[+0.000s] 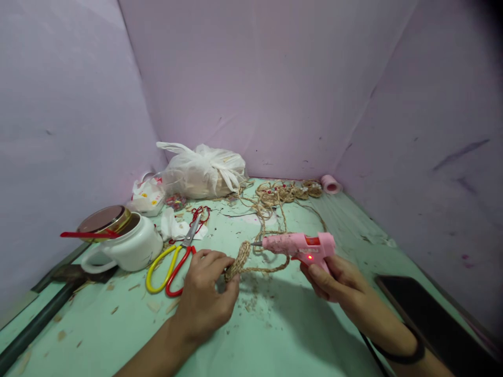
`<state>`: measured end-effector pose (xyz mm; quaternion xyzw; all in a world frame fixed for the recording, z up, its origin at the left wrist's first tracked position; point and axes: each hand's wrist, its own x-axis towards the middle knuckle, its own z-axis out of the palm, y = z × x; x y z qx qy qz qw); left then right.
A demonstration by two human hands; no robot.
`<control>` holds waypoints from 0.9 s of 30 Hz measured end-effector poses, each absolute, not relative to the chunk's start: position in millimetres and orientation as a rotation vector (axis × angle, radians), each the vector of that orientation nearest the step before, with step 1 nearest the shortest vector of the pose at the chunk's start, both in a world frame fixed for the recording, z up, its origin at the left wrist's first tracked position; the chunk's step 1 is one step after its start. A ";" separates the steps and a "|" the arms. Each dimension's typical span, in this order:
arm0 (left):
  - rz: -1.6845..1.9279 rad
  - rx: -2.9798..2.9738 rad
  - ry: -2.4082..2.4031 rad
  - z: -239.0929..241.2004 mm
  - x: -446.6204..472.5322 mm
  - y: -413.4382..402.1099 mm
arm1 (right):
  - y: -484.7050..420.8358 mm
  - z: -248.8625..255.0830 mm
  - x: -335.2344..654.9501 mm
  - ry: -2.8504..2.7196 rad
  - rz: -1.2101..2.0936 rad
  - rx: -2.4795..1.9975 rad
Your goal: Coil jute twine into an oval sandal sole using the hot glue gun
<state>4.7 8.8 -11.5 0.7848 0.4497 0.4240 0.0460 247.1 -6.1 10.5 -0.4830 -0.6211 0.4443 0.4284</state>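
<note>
- Soft, rather dim light, lilac on the walls.
- A broad shadow lies on the table under the right hand (light from above, ahead).
- The glue gun lamp glows red.
- The rope coil is sharp; edges bend, top-right corner darkens.

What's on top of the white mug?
A lid rests tilted on the mug, a red stick across it. The lid hides the inside.

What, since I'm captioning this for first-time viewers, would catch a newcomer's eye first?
The pink glue gun in the right hand, its red light on, points at a braided jute piece pinched by the left hand, centre frame. Left of them lie yellow-and-red scissors beside a white mug.
</note>
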 end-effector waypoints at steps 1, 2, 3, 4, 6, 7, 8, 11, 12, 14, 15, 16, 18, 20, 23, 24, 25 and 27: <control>1.297 2.403 1.364 -11.4 4.9 9.1 | -6.1 10.8 247.1 -1.549 1.108 -1.207; 1.298 2.410 1.356 -11.2 5.0 9.3 | -6.1 11.1 247.2 -1.547 1.107 -1.209; 1.299 2.416 1.347 -11.0 5.1 9.4 | -6.2 11.3 247.2 -1.545 1.107 -1.213; 1.300 2.420 1.341 -10.9 5.1 9.3 | -6.2 11.5 247.1 -1.542 1.105 -1.216; 1.293 2.424 1.339 -10.9 5.0 8.8 | -6.4 11.8 247.0 -1.539 1.102 -1.222; 1.288 2.426 1.340 -11.1 4.8 8.7 | -6.5 11.8 246.9 -1.538 1.104 -1.226; 1.285 2.430 1.340 -11.5 4.6 8.6 | -6.6 11.8 246.8 -1.536 1.105 -1.227; 1.280 2.452 1.338 -13.1 4.0 9.3 | -6.6 11.5 246.7 -1.532 1.102 -1.221; 1.279 2.461 1.339 -13.6 3.8 9.7 | -6.4 11.3 247.0 -1.531 1.098 -1.216; 1.268 2.486 1.348 -14.8 3.3 10.6 | -6.1 10.5 248.3 -1.533 1.099 -1.209; 1.263 2.501 1.353 -15.4 3.1 11.0 | -5.9 10.1 249.4 -1.536 1.102 -1.207; 1.261 2.521 1.356 -16.0 2.8 11.4 | -5.7 9.8 250.6 -1.539 1.107 -1.205; 1.260 2.573 1.358 -17.2 2.0 12.2 | -5.7 9.5 253.6 -1.549 1.122 -1.201; 1.266 2.641 1.355 -18.0 1.1 12.9 | -5.9 9.9 256.9 -1.559 1.126 -1.200; 1.273 2.732 1.376 -17.6 0.2 14.3 | -6.5 11.6 261.9 -1.568 1.112 -1.217; 1.281 2.751 1.387 -17.2 0.0 14.9 | -6.7 12.3 263.4 -1.571 1.107 -1.223; 1.288 2.762 1.400 -16.6 -0.1 15.3 | -6.9 13.1 264.6 -1.573 1.104 -1.227; 1.298 2.769 1.415 -15.5 -0.1 16.1 | -7.2 14.6 266.1 -1.575 1.100 -1.237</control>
